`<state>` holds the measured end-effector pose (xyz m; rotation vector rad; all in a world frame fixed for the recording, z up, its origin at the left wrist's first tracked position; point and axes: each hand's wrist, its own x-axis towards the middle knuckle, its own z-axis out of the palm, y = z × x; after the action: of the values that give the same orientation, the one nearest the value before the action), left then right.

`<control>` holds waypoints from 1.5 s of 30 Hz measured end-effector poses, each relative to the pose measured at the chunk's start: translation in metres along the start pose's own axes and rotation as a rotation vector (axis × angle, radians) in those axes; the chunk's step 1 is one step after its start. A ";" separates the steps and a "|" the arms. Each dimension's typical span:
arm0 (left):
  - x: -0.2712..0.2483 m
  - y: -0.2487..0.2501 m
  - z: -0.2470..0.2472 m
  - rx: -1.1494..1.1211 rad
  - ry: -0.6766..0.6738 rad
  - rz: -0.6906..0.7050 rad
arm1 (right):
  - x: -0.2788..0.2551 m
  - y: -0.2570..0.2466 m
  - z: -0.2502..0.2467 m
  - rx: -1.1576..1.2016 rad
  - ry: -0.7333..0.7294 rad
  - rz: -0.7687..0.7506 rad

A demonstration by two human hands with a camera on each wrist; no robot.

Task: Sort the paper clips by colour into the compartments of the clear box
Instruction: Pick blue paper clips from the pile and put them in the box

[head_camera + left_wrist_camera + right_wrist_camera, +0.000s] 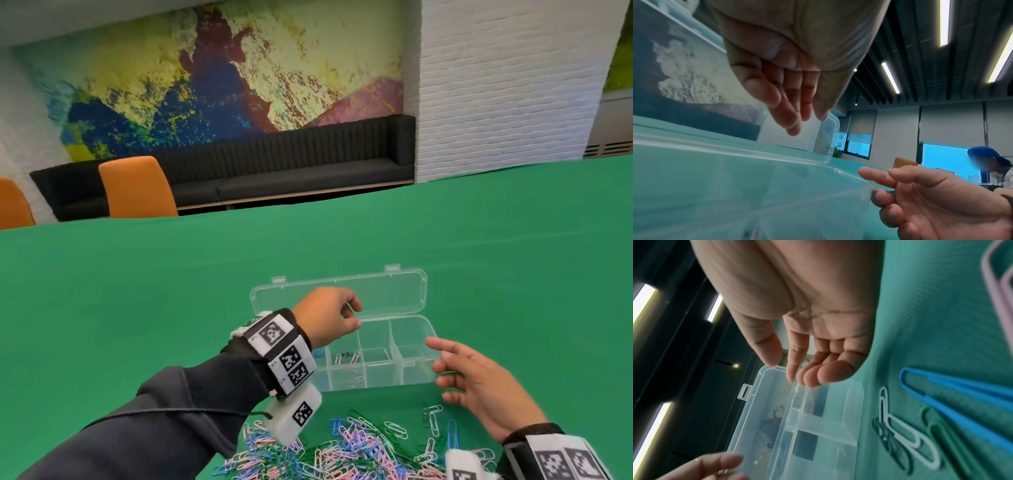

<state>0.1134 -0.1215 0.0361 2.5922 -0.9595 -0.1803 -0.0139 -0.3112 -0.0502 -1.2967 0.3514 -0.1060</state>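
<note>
Paper clips (pixel 342 448) lie heaped at the tabletop's near edge, within reach of both hands. The right hand (pixel 479 387), fingers loose and empty, touches the clear box (pixel 416 368) at its right end, probably steadying it. The left hand (pixel 329 317) hovers over the compartments, fingers relaxed; only the left wrist view shows it empty.

A green cloth (pixel 171 308) covered the table. Beyond it ran a long dark bench sofa (pixel 274 171) under a bright painted mural (pixel 205 75), with two orange chairs (pixel 137 186) pulled up close at the far edge. White brick wall (pixel 496 85) on the right. Ceiling strip lights (pixel 944 22) glowed, and a person in a blue cap (pixel 982 153) sat by the windows (pixel 947 159).
</note>
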 end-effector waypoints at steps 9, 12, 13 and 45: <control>-0.080 -0.076 -0.005 0.173 -0.038 -0.127 | 0.002 0.003 -0.001 -0.124 0.034 0.002; -0.095 -0.092 0.002 0.135 -0.046 -0.151 | 0.002 0.004 0.001 -0.276 0.075 -0.024; -0.097 -0.093 0.004 0.104 -0.042 -0.152 | 0.001 0.003 0.000 -0.313 0.085 -0.027; -0.112 -0.079 0.001 0.046 0.075 -0.116 | -0.001 0.001 -0.011 -0.260 -0.082 -0.091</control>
<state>0.0756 0.0056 0.0037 2.6779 -0.7972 -0.0908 -0.0184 -0.3204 -0.0536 -1.5704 0.2411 -0.0857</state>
